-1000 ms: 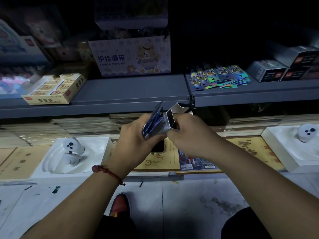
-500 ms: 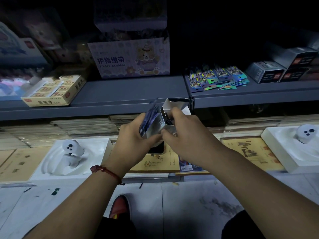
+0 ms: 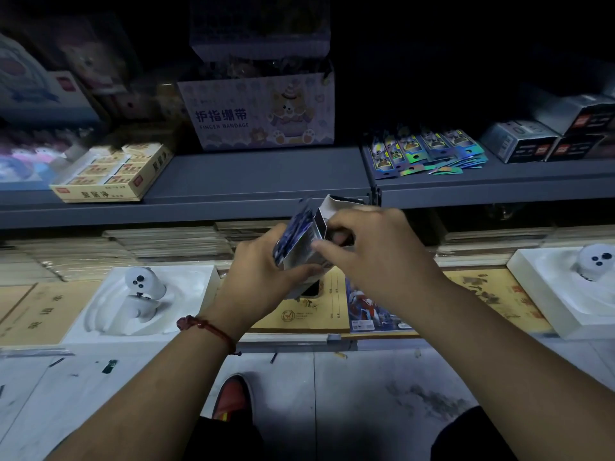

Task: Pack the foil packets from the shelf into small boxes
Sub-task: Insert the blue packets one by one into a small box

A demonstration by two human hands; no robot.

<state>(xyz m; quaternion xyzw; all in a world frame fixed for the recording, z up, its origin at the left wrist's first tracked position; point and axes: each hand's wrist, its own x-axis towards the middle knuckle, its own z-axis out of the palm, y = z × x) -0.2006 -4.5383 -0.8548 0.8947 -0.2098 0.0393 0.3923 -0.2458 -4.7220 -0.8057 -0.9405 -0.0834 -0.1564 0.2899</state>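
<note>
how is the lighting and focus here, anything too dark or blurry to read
Head view: dim overall, the top right fading to black; head view's left edge is blurred and stretched, so the boxes there are unreadable; the finger bandage box print reads; the foil packets on the shelf show iridescent glare.

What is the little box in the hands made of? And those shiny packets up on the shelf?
The small box looks like thin cardboard. It is plain matt white inside and printed outside, and its open flap keeps a sharp fold. The foil packets are probably plastic film with a metal coat. They are glossy, and their edges flash green and blue like a rainbow. The dim light leaves both a little unsure.
</note>
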